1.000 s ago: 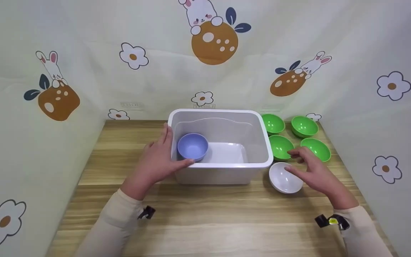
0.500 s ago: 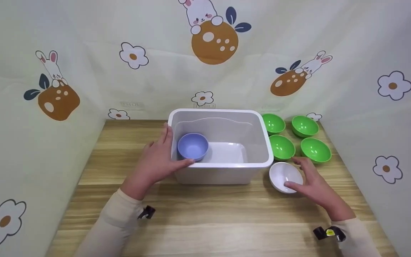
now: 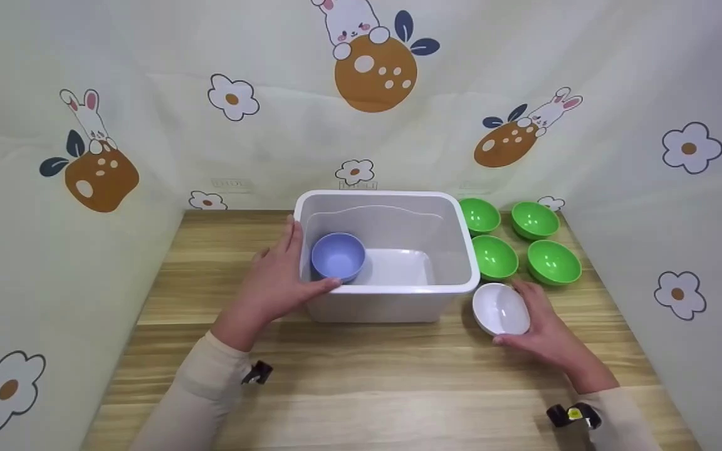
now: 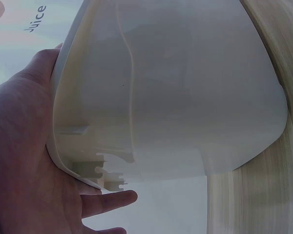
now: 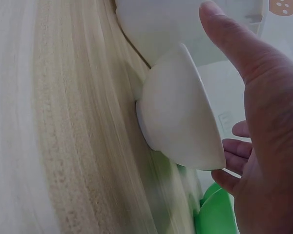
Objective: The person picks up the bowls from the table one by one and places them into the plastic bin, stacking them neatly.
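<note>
A white bowl (image 3: 500,310) stands on the table by the front right corner of a white plastic bin (image 3: 386,305). My right hand (image 3: 543,329) is spread around its right side, thumb at the near edge and fingertips at the far edge. In the right wrist view the thumb (image 5: 234,41) is straight and apart from the bowl, and the fingers lie just beyond its rim. My left hand (image 3: 273,282) grips the bin's front left corner, thumb laid over the front rim. Inside the bin, at its left, sits a blue bowl (image 3: 338,257).
Several green bowls stand right of the bin, among them a back right one (image 3: 535,219) and a front right one (image 3: 554,262). A patterned cloth (image 3: 261,144) walls the wooden table (image 3: 386,382) at the back and both sides.
My right hand has come down and toward me, from over the green bowls to around the white bowl's right side. The left hand stays at the bin's corner.
</note>
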Demonstrator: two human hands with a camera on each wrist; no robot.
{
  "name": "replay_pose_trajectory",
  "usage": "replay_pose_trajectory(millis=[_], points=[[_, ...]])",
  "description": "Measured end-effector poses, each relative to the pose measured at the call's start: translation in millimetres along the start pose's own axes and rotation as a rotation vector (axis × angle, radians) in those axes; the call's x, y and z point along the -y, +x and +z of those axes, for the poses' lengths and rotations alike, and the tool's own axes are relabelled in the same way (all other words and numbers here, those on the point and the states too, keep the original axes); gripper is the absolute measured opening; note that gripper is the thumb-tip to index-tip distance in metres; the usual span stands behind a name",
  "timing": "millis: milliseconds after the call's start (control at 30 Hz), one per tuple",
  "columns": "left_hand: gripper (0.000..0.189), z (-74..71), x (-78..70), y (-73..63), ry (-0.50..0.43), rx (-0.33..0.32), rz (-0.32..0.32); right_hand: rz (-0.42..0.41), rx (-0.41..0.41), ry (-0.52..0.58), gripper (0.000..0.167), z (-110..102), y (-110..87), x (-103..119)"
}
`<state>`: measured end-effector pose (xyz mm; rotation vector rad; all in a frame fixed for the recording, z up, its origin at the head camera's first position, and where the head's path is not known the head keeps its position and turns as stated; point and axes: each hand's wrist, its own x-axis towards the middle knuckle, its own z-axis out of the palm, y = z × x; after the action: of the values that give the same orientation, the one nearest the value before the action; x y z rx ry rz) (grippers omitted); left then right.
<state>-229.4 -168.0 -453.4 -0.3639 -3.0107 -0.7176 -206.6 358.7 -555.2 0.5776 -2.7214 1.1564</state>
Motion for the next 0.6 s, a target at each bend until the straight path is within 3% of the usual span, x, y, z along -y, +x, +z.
replay_pose_trajectory(millis=[600], points=[[0.149,1.2,0.0,0.1,-0.005,-0.01,0.0,0.003,0.04,0.023,0.12,1,-6.3,-17]])
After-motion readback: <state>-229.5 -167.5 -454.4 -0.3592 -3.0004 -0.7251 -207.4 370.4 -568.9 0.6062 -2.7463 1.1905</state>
